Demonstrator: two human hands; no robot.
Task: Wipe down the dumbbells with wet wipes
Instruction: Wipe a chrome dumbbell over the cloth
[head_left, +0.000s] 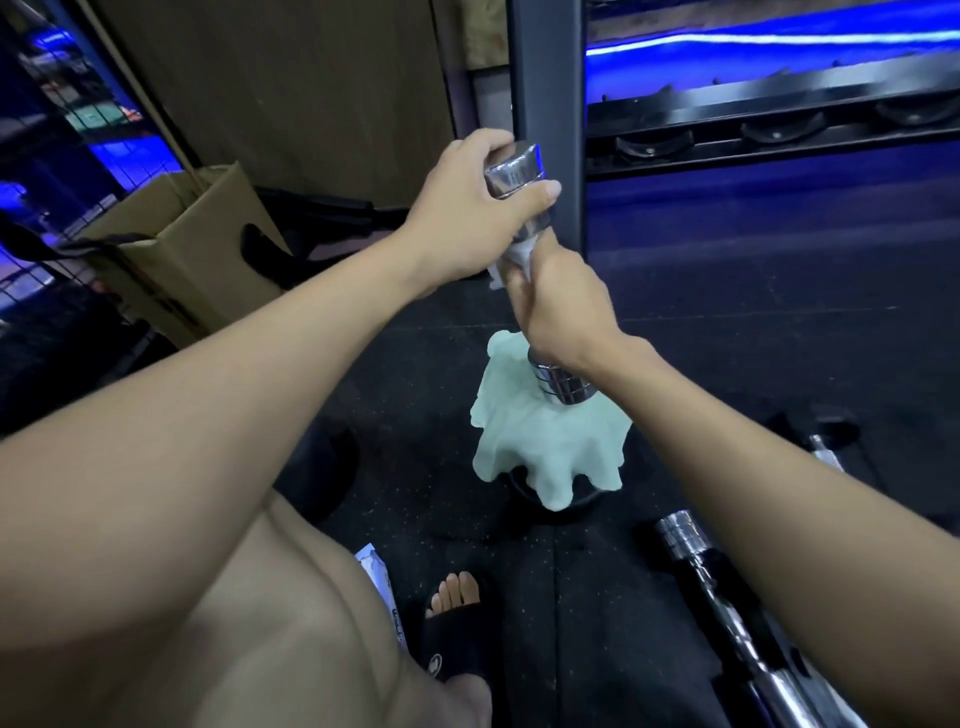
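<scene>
Head view is looking down on a dark rubber floor (727, 322), with an empty black rack (769, 130) standing beyond the fingers and a cardboard box (182, 260) sitting off to their left. A chrome dumbbell (519, 171) is being held upright and tilted between the two hands. The left hand (467, 208) is gripping its top head, fingers curled round the metal and thumb pressing its near side. Just below those fingers, the right hand (561, 306) is clamping a white wet wipe (514, 257) round the handle. Beneath the right fingers, the lower head is resting on a pale green cloth (540, 447) draped over a dark object. Another chrome dumbbell (691, 545) is lying on the floor, nearer than the right fingers and to their right
</scene>
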